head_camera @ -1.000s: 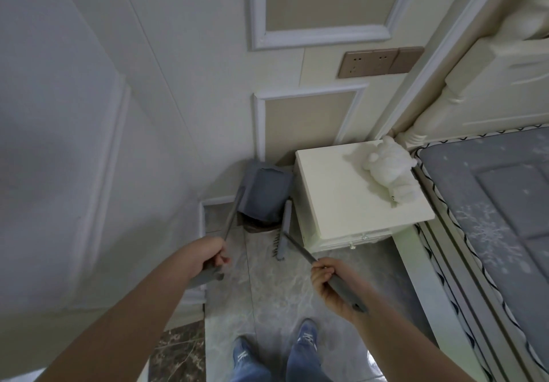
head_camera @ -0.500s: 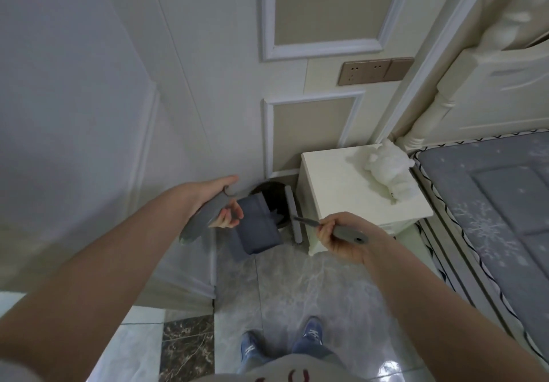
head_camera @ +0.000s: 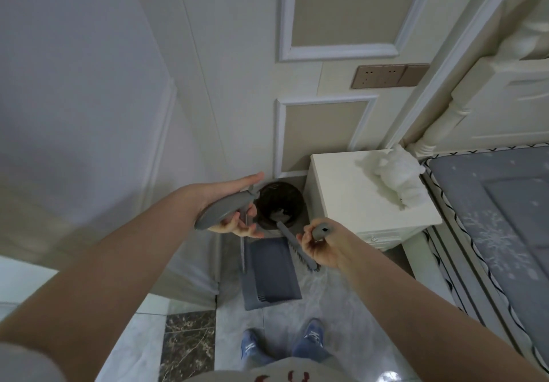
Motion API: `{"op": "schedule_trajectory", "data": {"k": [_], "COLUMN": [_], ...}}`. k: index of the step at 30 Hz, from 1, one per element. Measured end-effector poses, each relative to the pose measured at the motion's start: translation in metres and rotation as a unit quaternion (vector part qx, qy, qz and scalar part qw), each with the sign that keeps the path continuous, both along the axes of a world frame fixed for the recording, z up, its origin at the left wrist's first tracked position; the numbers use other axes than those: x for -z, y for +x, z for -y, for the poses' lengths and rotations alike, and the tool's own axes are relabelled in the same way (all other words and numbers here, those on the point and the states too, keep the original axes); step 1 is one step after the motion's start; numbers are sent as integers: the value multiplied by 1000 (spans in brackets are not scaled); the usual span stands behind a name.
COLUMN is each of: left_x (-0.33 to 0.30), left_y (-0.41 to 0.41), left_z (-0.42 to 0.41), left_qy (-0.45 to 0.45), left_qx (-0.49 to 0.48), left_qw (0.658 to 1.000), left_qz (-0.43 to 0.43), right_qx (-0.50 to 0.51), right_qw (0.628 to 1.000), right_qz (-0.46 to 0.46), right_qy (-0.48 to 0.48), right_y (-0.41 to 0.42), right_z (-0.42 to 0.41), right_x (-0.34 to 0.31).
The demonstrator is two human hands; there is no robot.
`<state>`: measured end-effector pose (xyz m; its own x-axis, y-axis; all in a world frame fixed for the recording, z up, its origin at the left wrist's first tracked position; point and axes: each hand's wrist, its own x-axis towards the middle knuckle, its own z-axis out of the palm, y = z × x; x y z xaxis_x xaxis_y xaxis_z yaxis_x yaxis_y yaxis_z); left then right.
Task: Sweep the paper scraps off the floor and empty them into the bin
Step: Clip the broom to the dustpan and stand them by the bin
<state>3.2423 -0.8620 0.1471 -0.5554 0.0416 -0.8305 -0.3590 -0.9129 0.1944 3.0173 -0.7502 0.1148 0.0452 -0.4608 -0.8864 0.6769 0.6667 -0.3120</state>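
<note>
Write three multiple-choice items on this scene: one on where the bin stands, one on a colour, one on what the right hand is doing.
1. The bin stands
A. beside the nightstand, against the wall
B. on the bed
C. between the shoes

2. The dustpan is
A. red
B. grey
C. yellow

3. The right hand
A. rests flat on the nightstand
B. hangs with nothing in it
C. grips the brush handle

Key: 1 A, the dark bin sits left of the nightstand by the wall; 2 B, its pan is grey; 3 C, fingers curl round the handle.
</note>
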Motion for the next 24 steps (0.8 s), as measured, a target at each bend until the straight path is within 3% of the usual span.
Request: {"op": "schedule_trajectory", "data": {"k": [4, 7, 9, 12, 15, 18, 22, 24], "left_x": [6, 8, 6, 3, 7, 12, 14, 10], "left_y": [-8, -17, -23, -29, -27, -21, -16, -15], "left_z": [-9, -9, -10, -14, -14, -11, -8, -7], "left_qy": [-28, -50, -134, -341, -487, -582, -689, -704], "left_qx": [36, 23, 76, 156, 143, 131, 200, 205], "left_qw": [999, 998, 986, 915, 843, 773, 643, 626], "left_qz": [-6, 29, 70, 149, 179, 217, 270, 266], "right_qx": [-9, -75, -122, -154, -159, -167, -238, -284], "right_qw": [999, 995, 988, 974, 964, 956, 917, 881], "right_qz": [-32, -71, -95, -142, -157, -155, -204, -275], "right_qy": [2, -8, -30, -89, -142, -184, -245, -259], "right_y": [5, 3, 0, -7, -13, -20, -25, -20], "right_z": [3, 8, 12, 18, 27, 36, 40, 43], "right_x": [3, 5, 1, -8, -18, -25, -32, -34]}}
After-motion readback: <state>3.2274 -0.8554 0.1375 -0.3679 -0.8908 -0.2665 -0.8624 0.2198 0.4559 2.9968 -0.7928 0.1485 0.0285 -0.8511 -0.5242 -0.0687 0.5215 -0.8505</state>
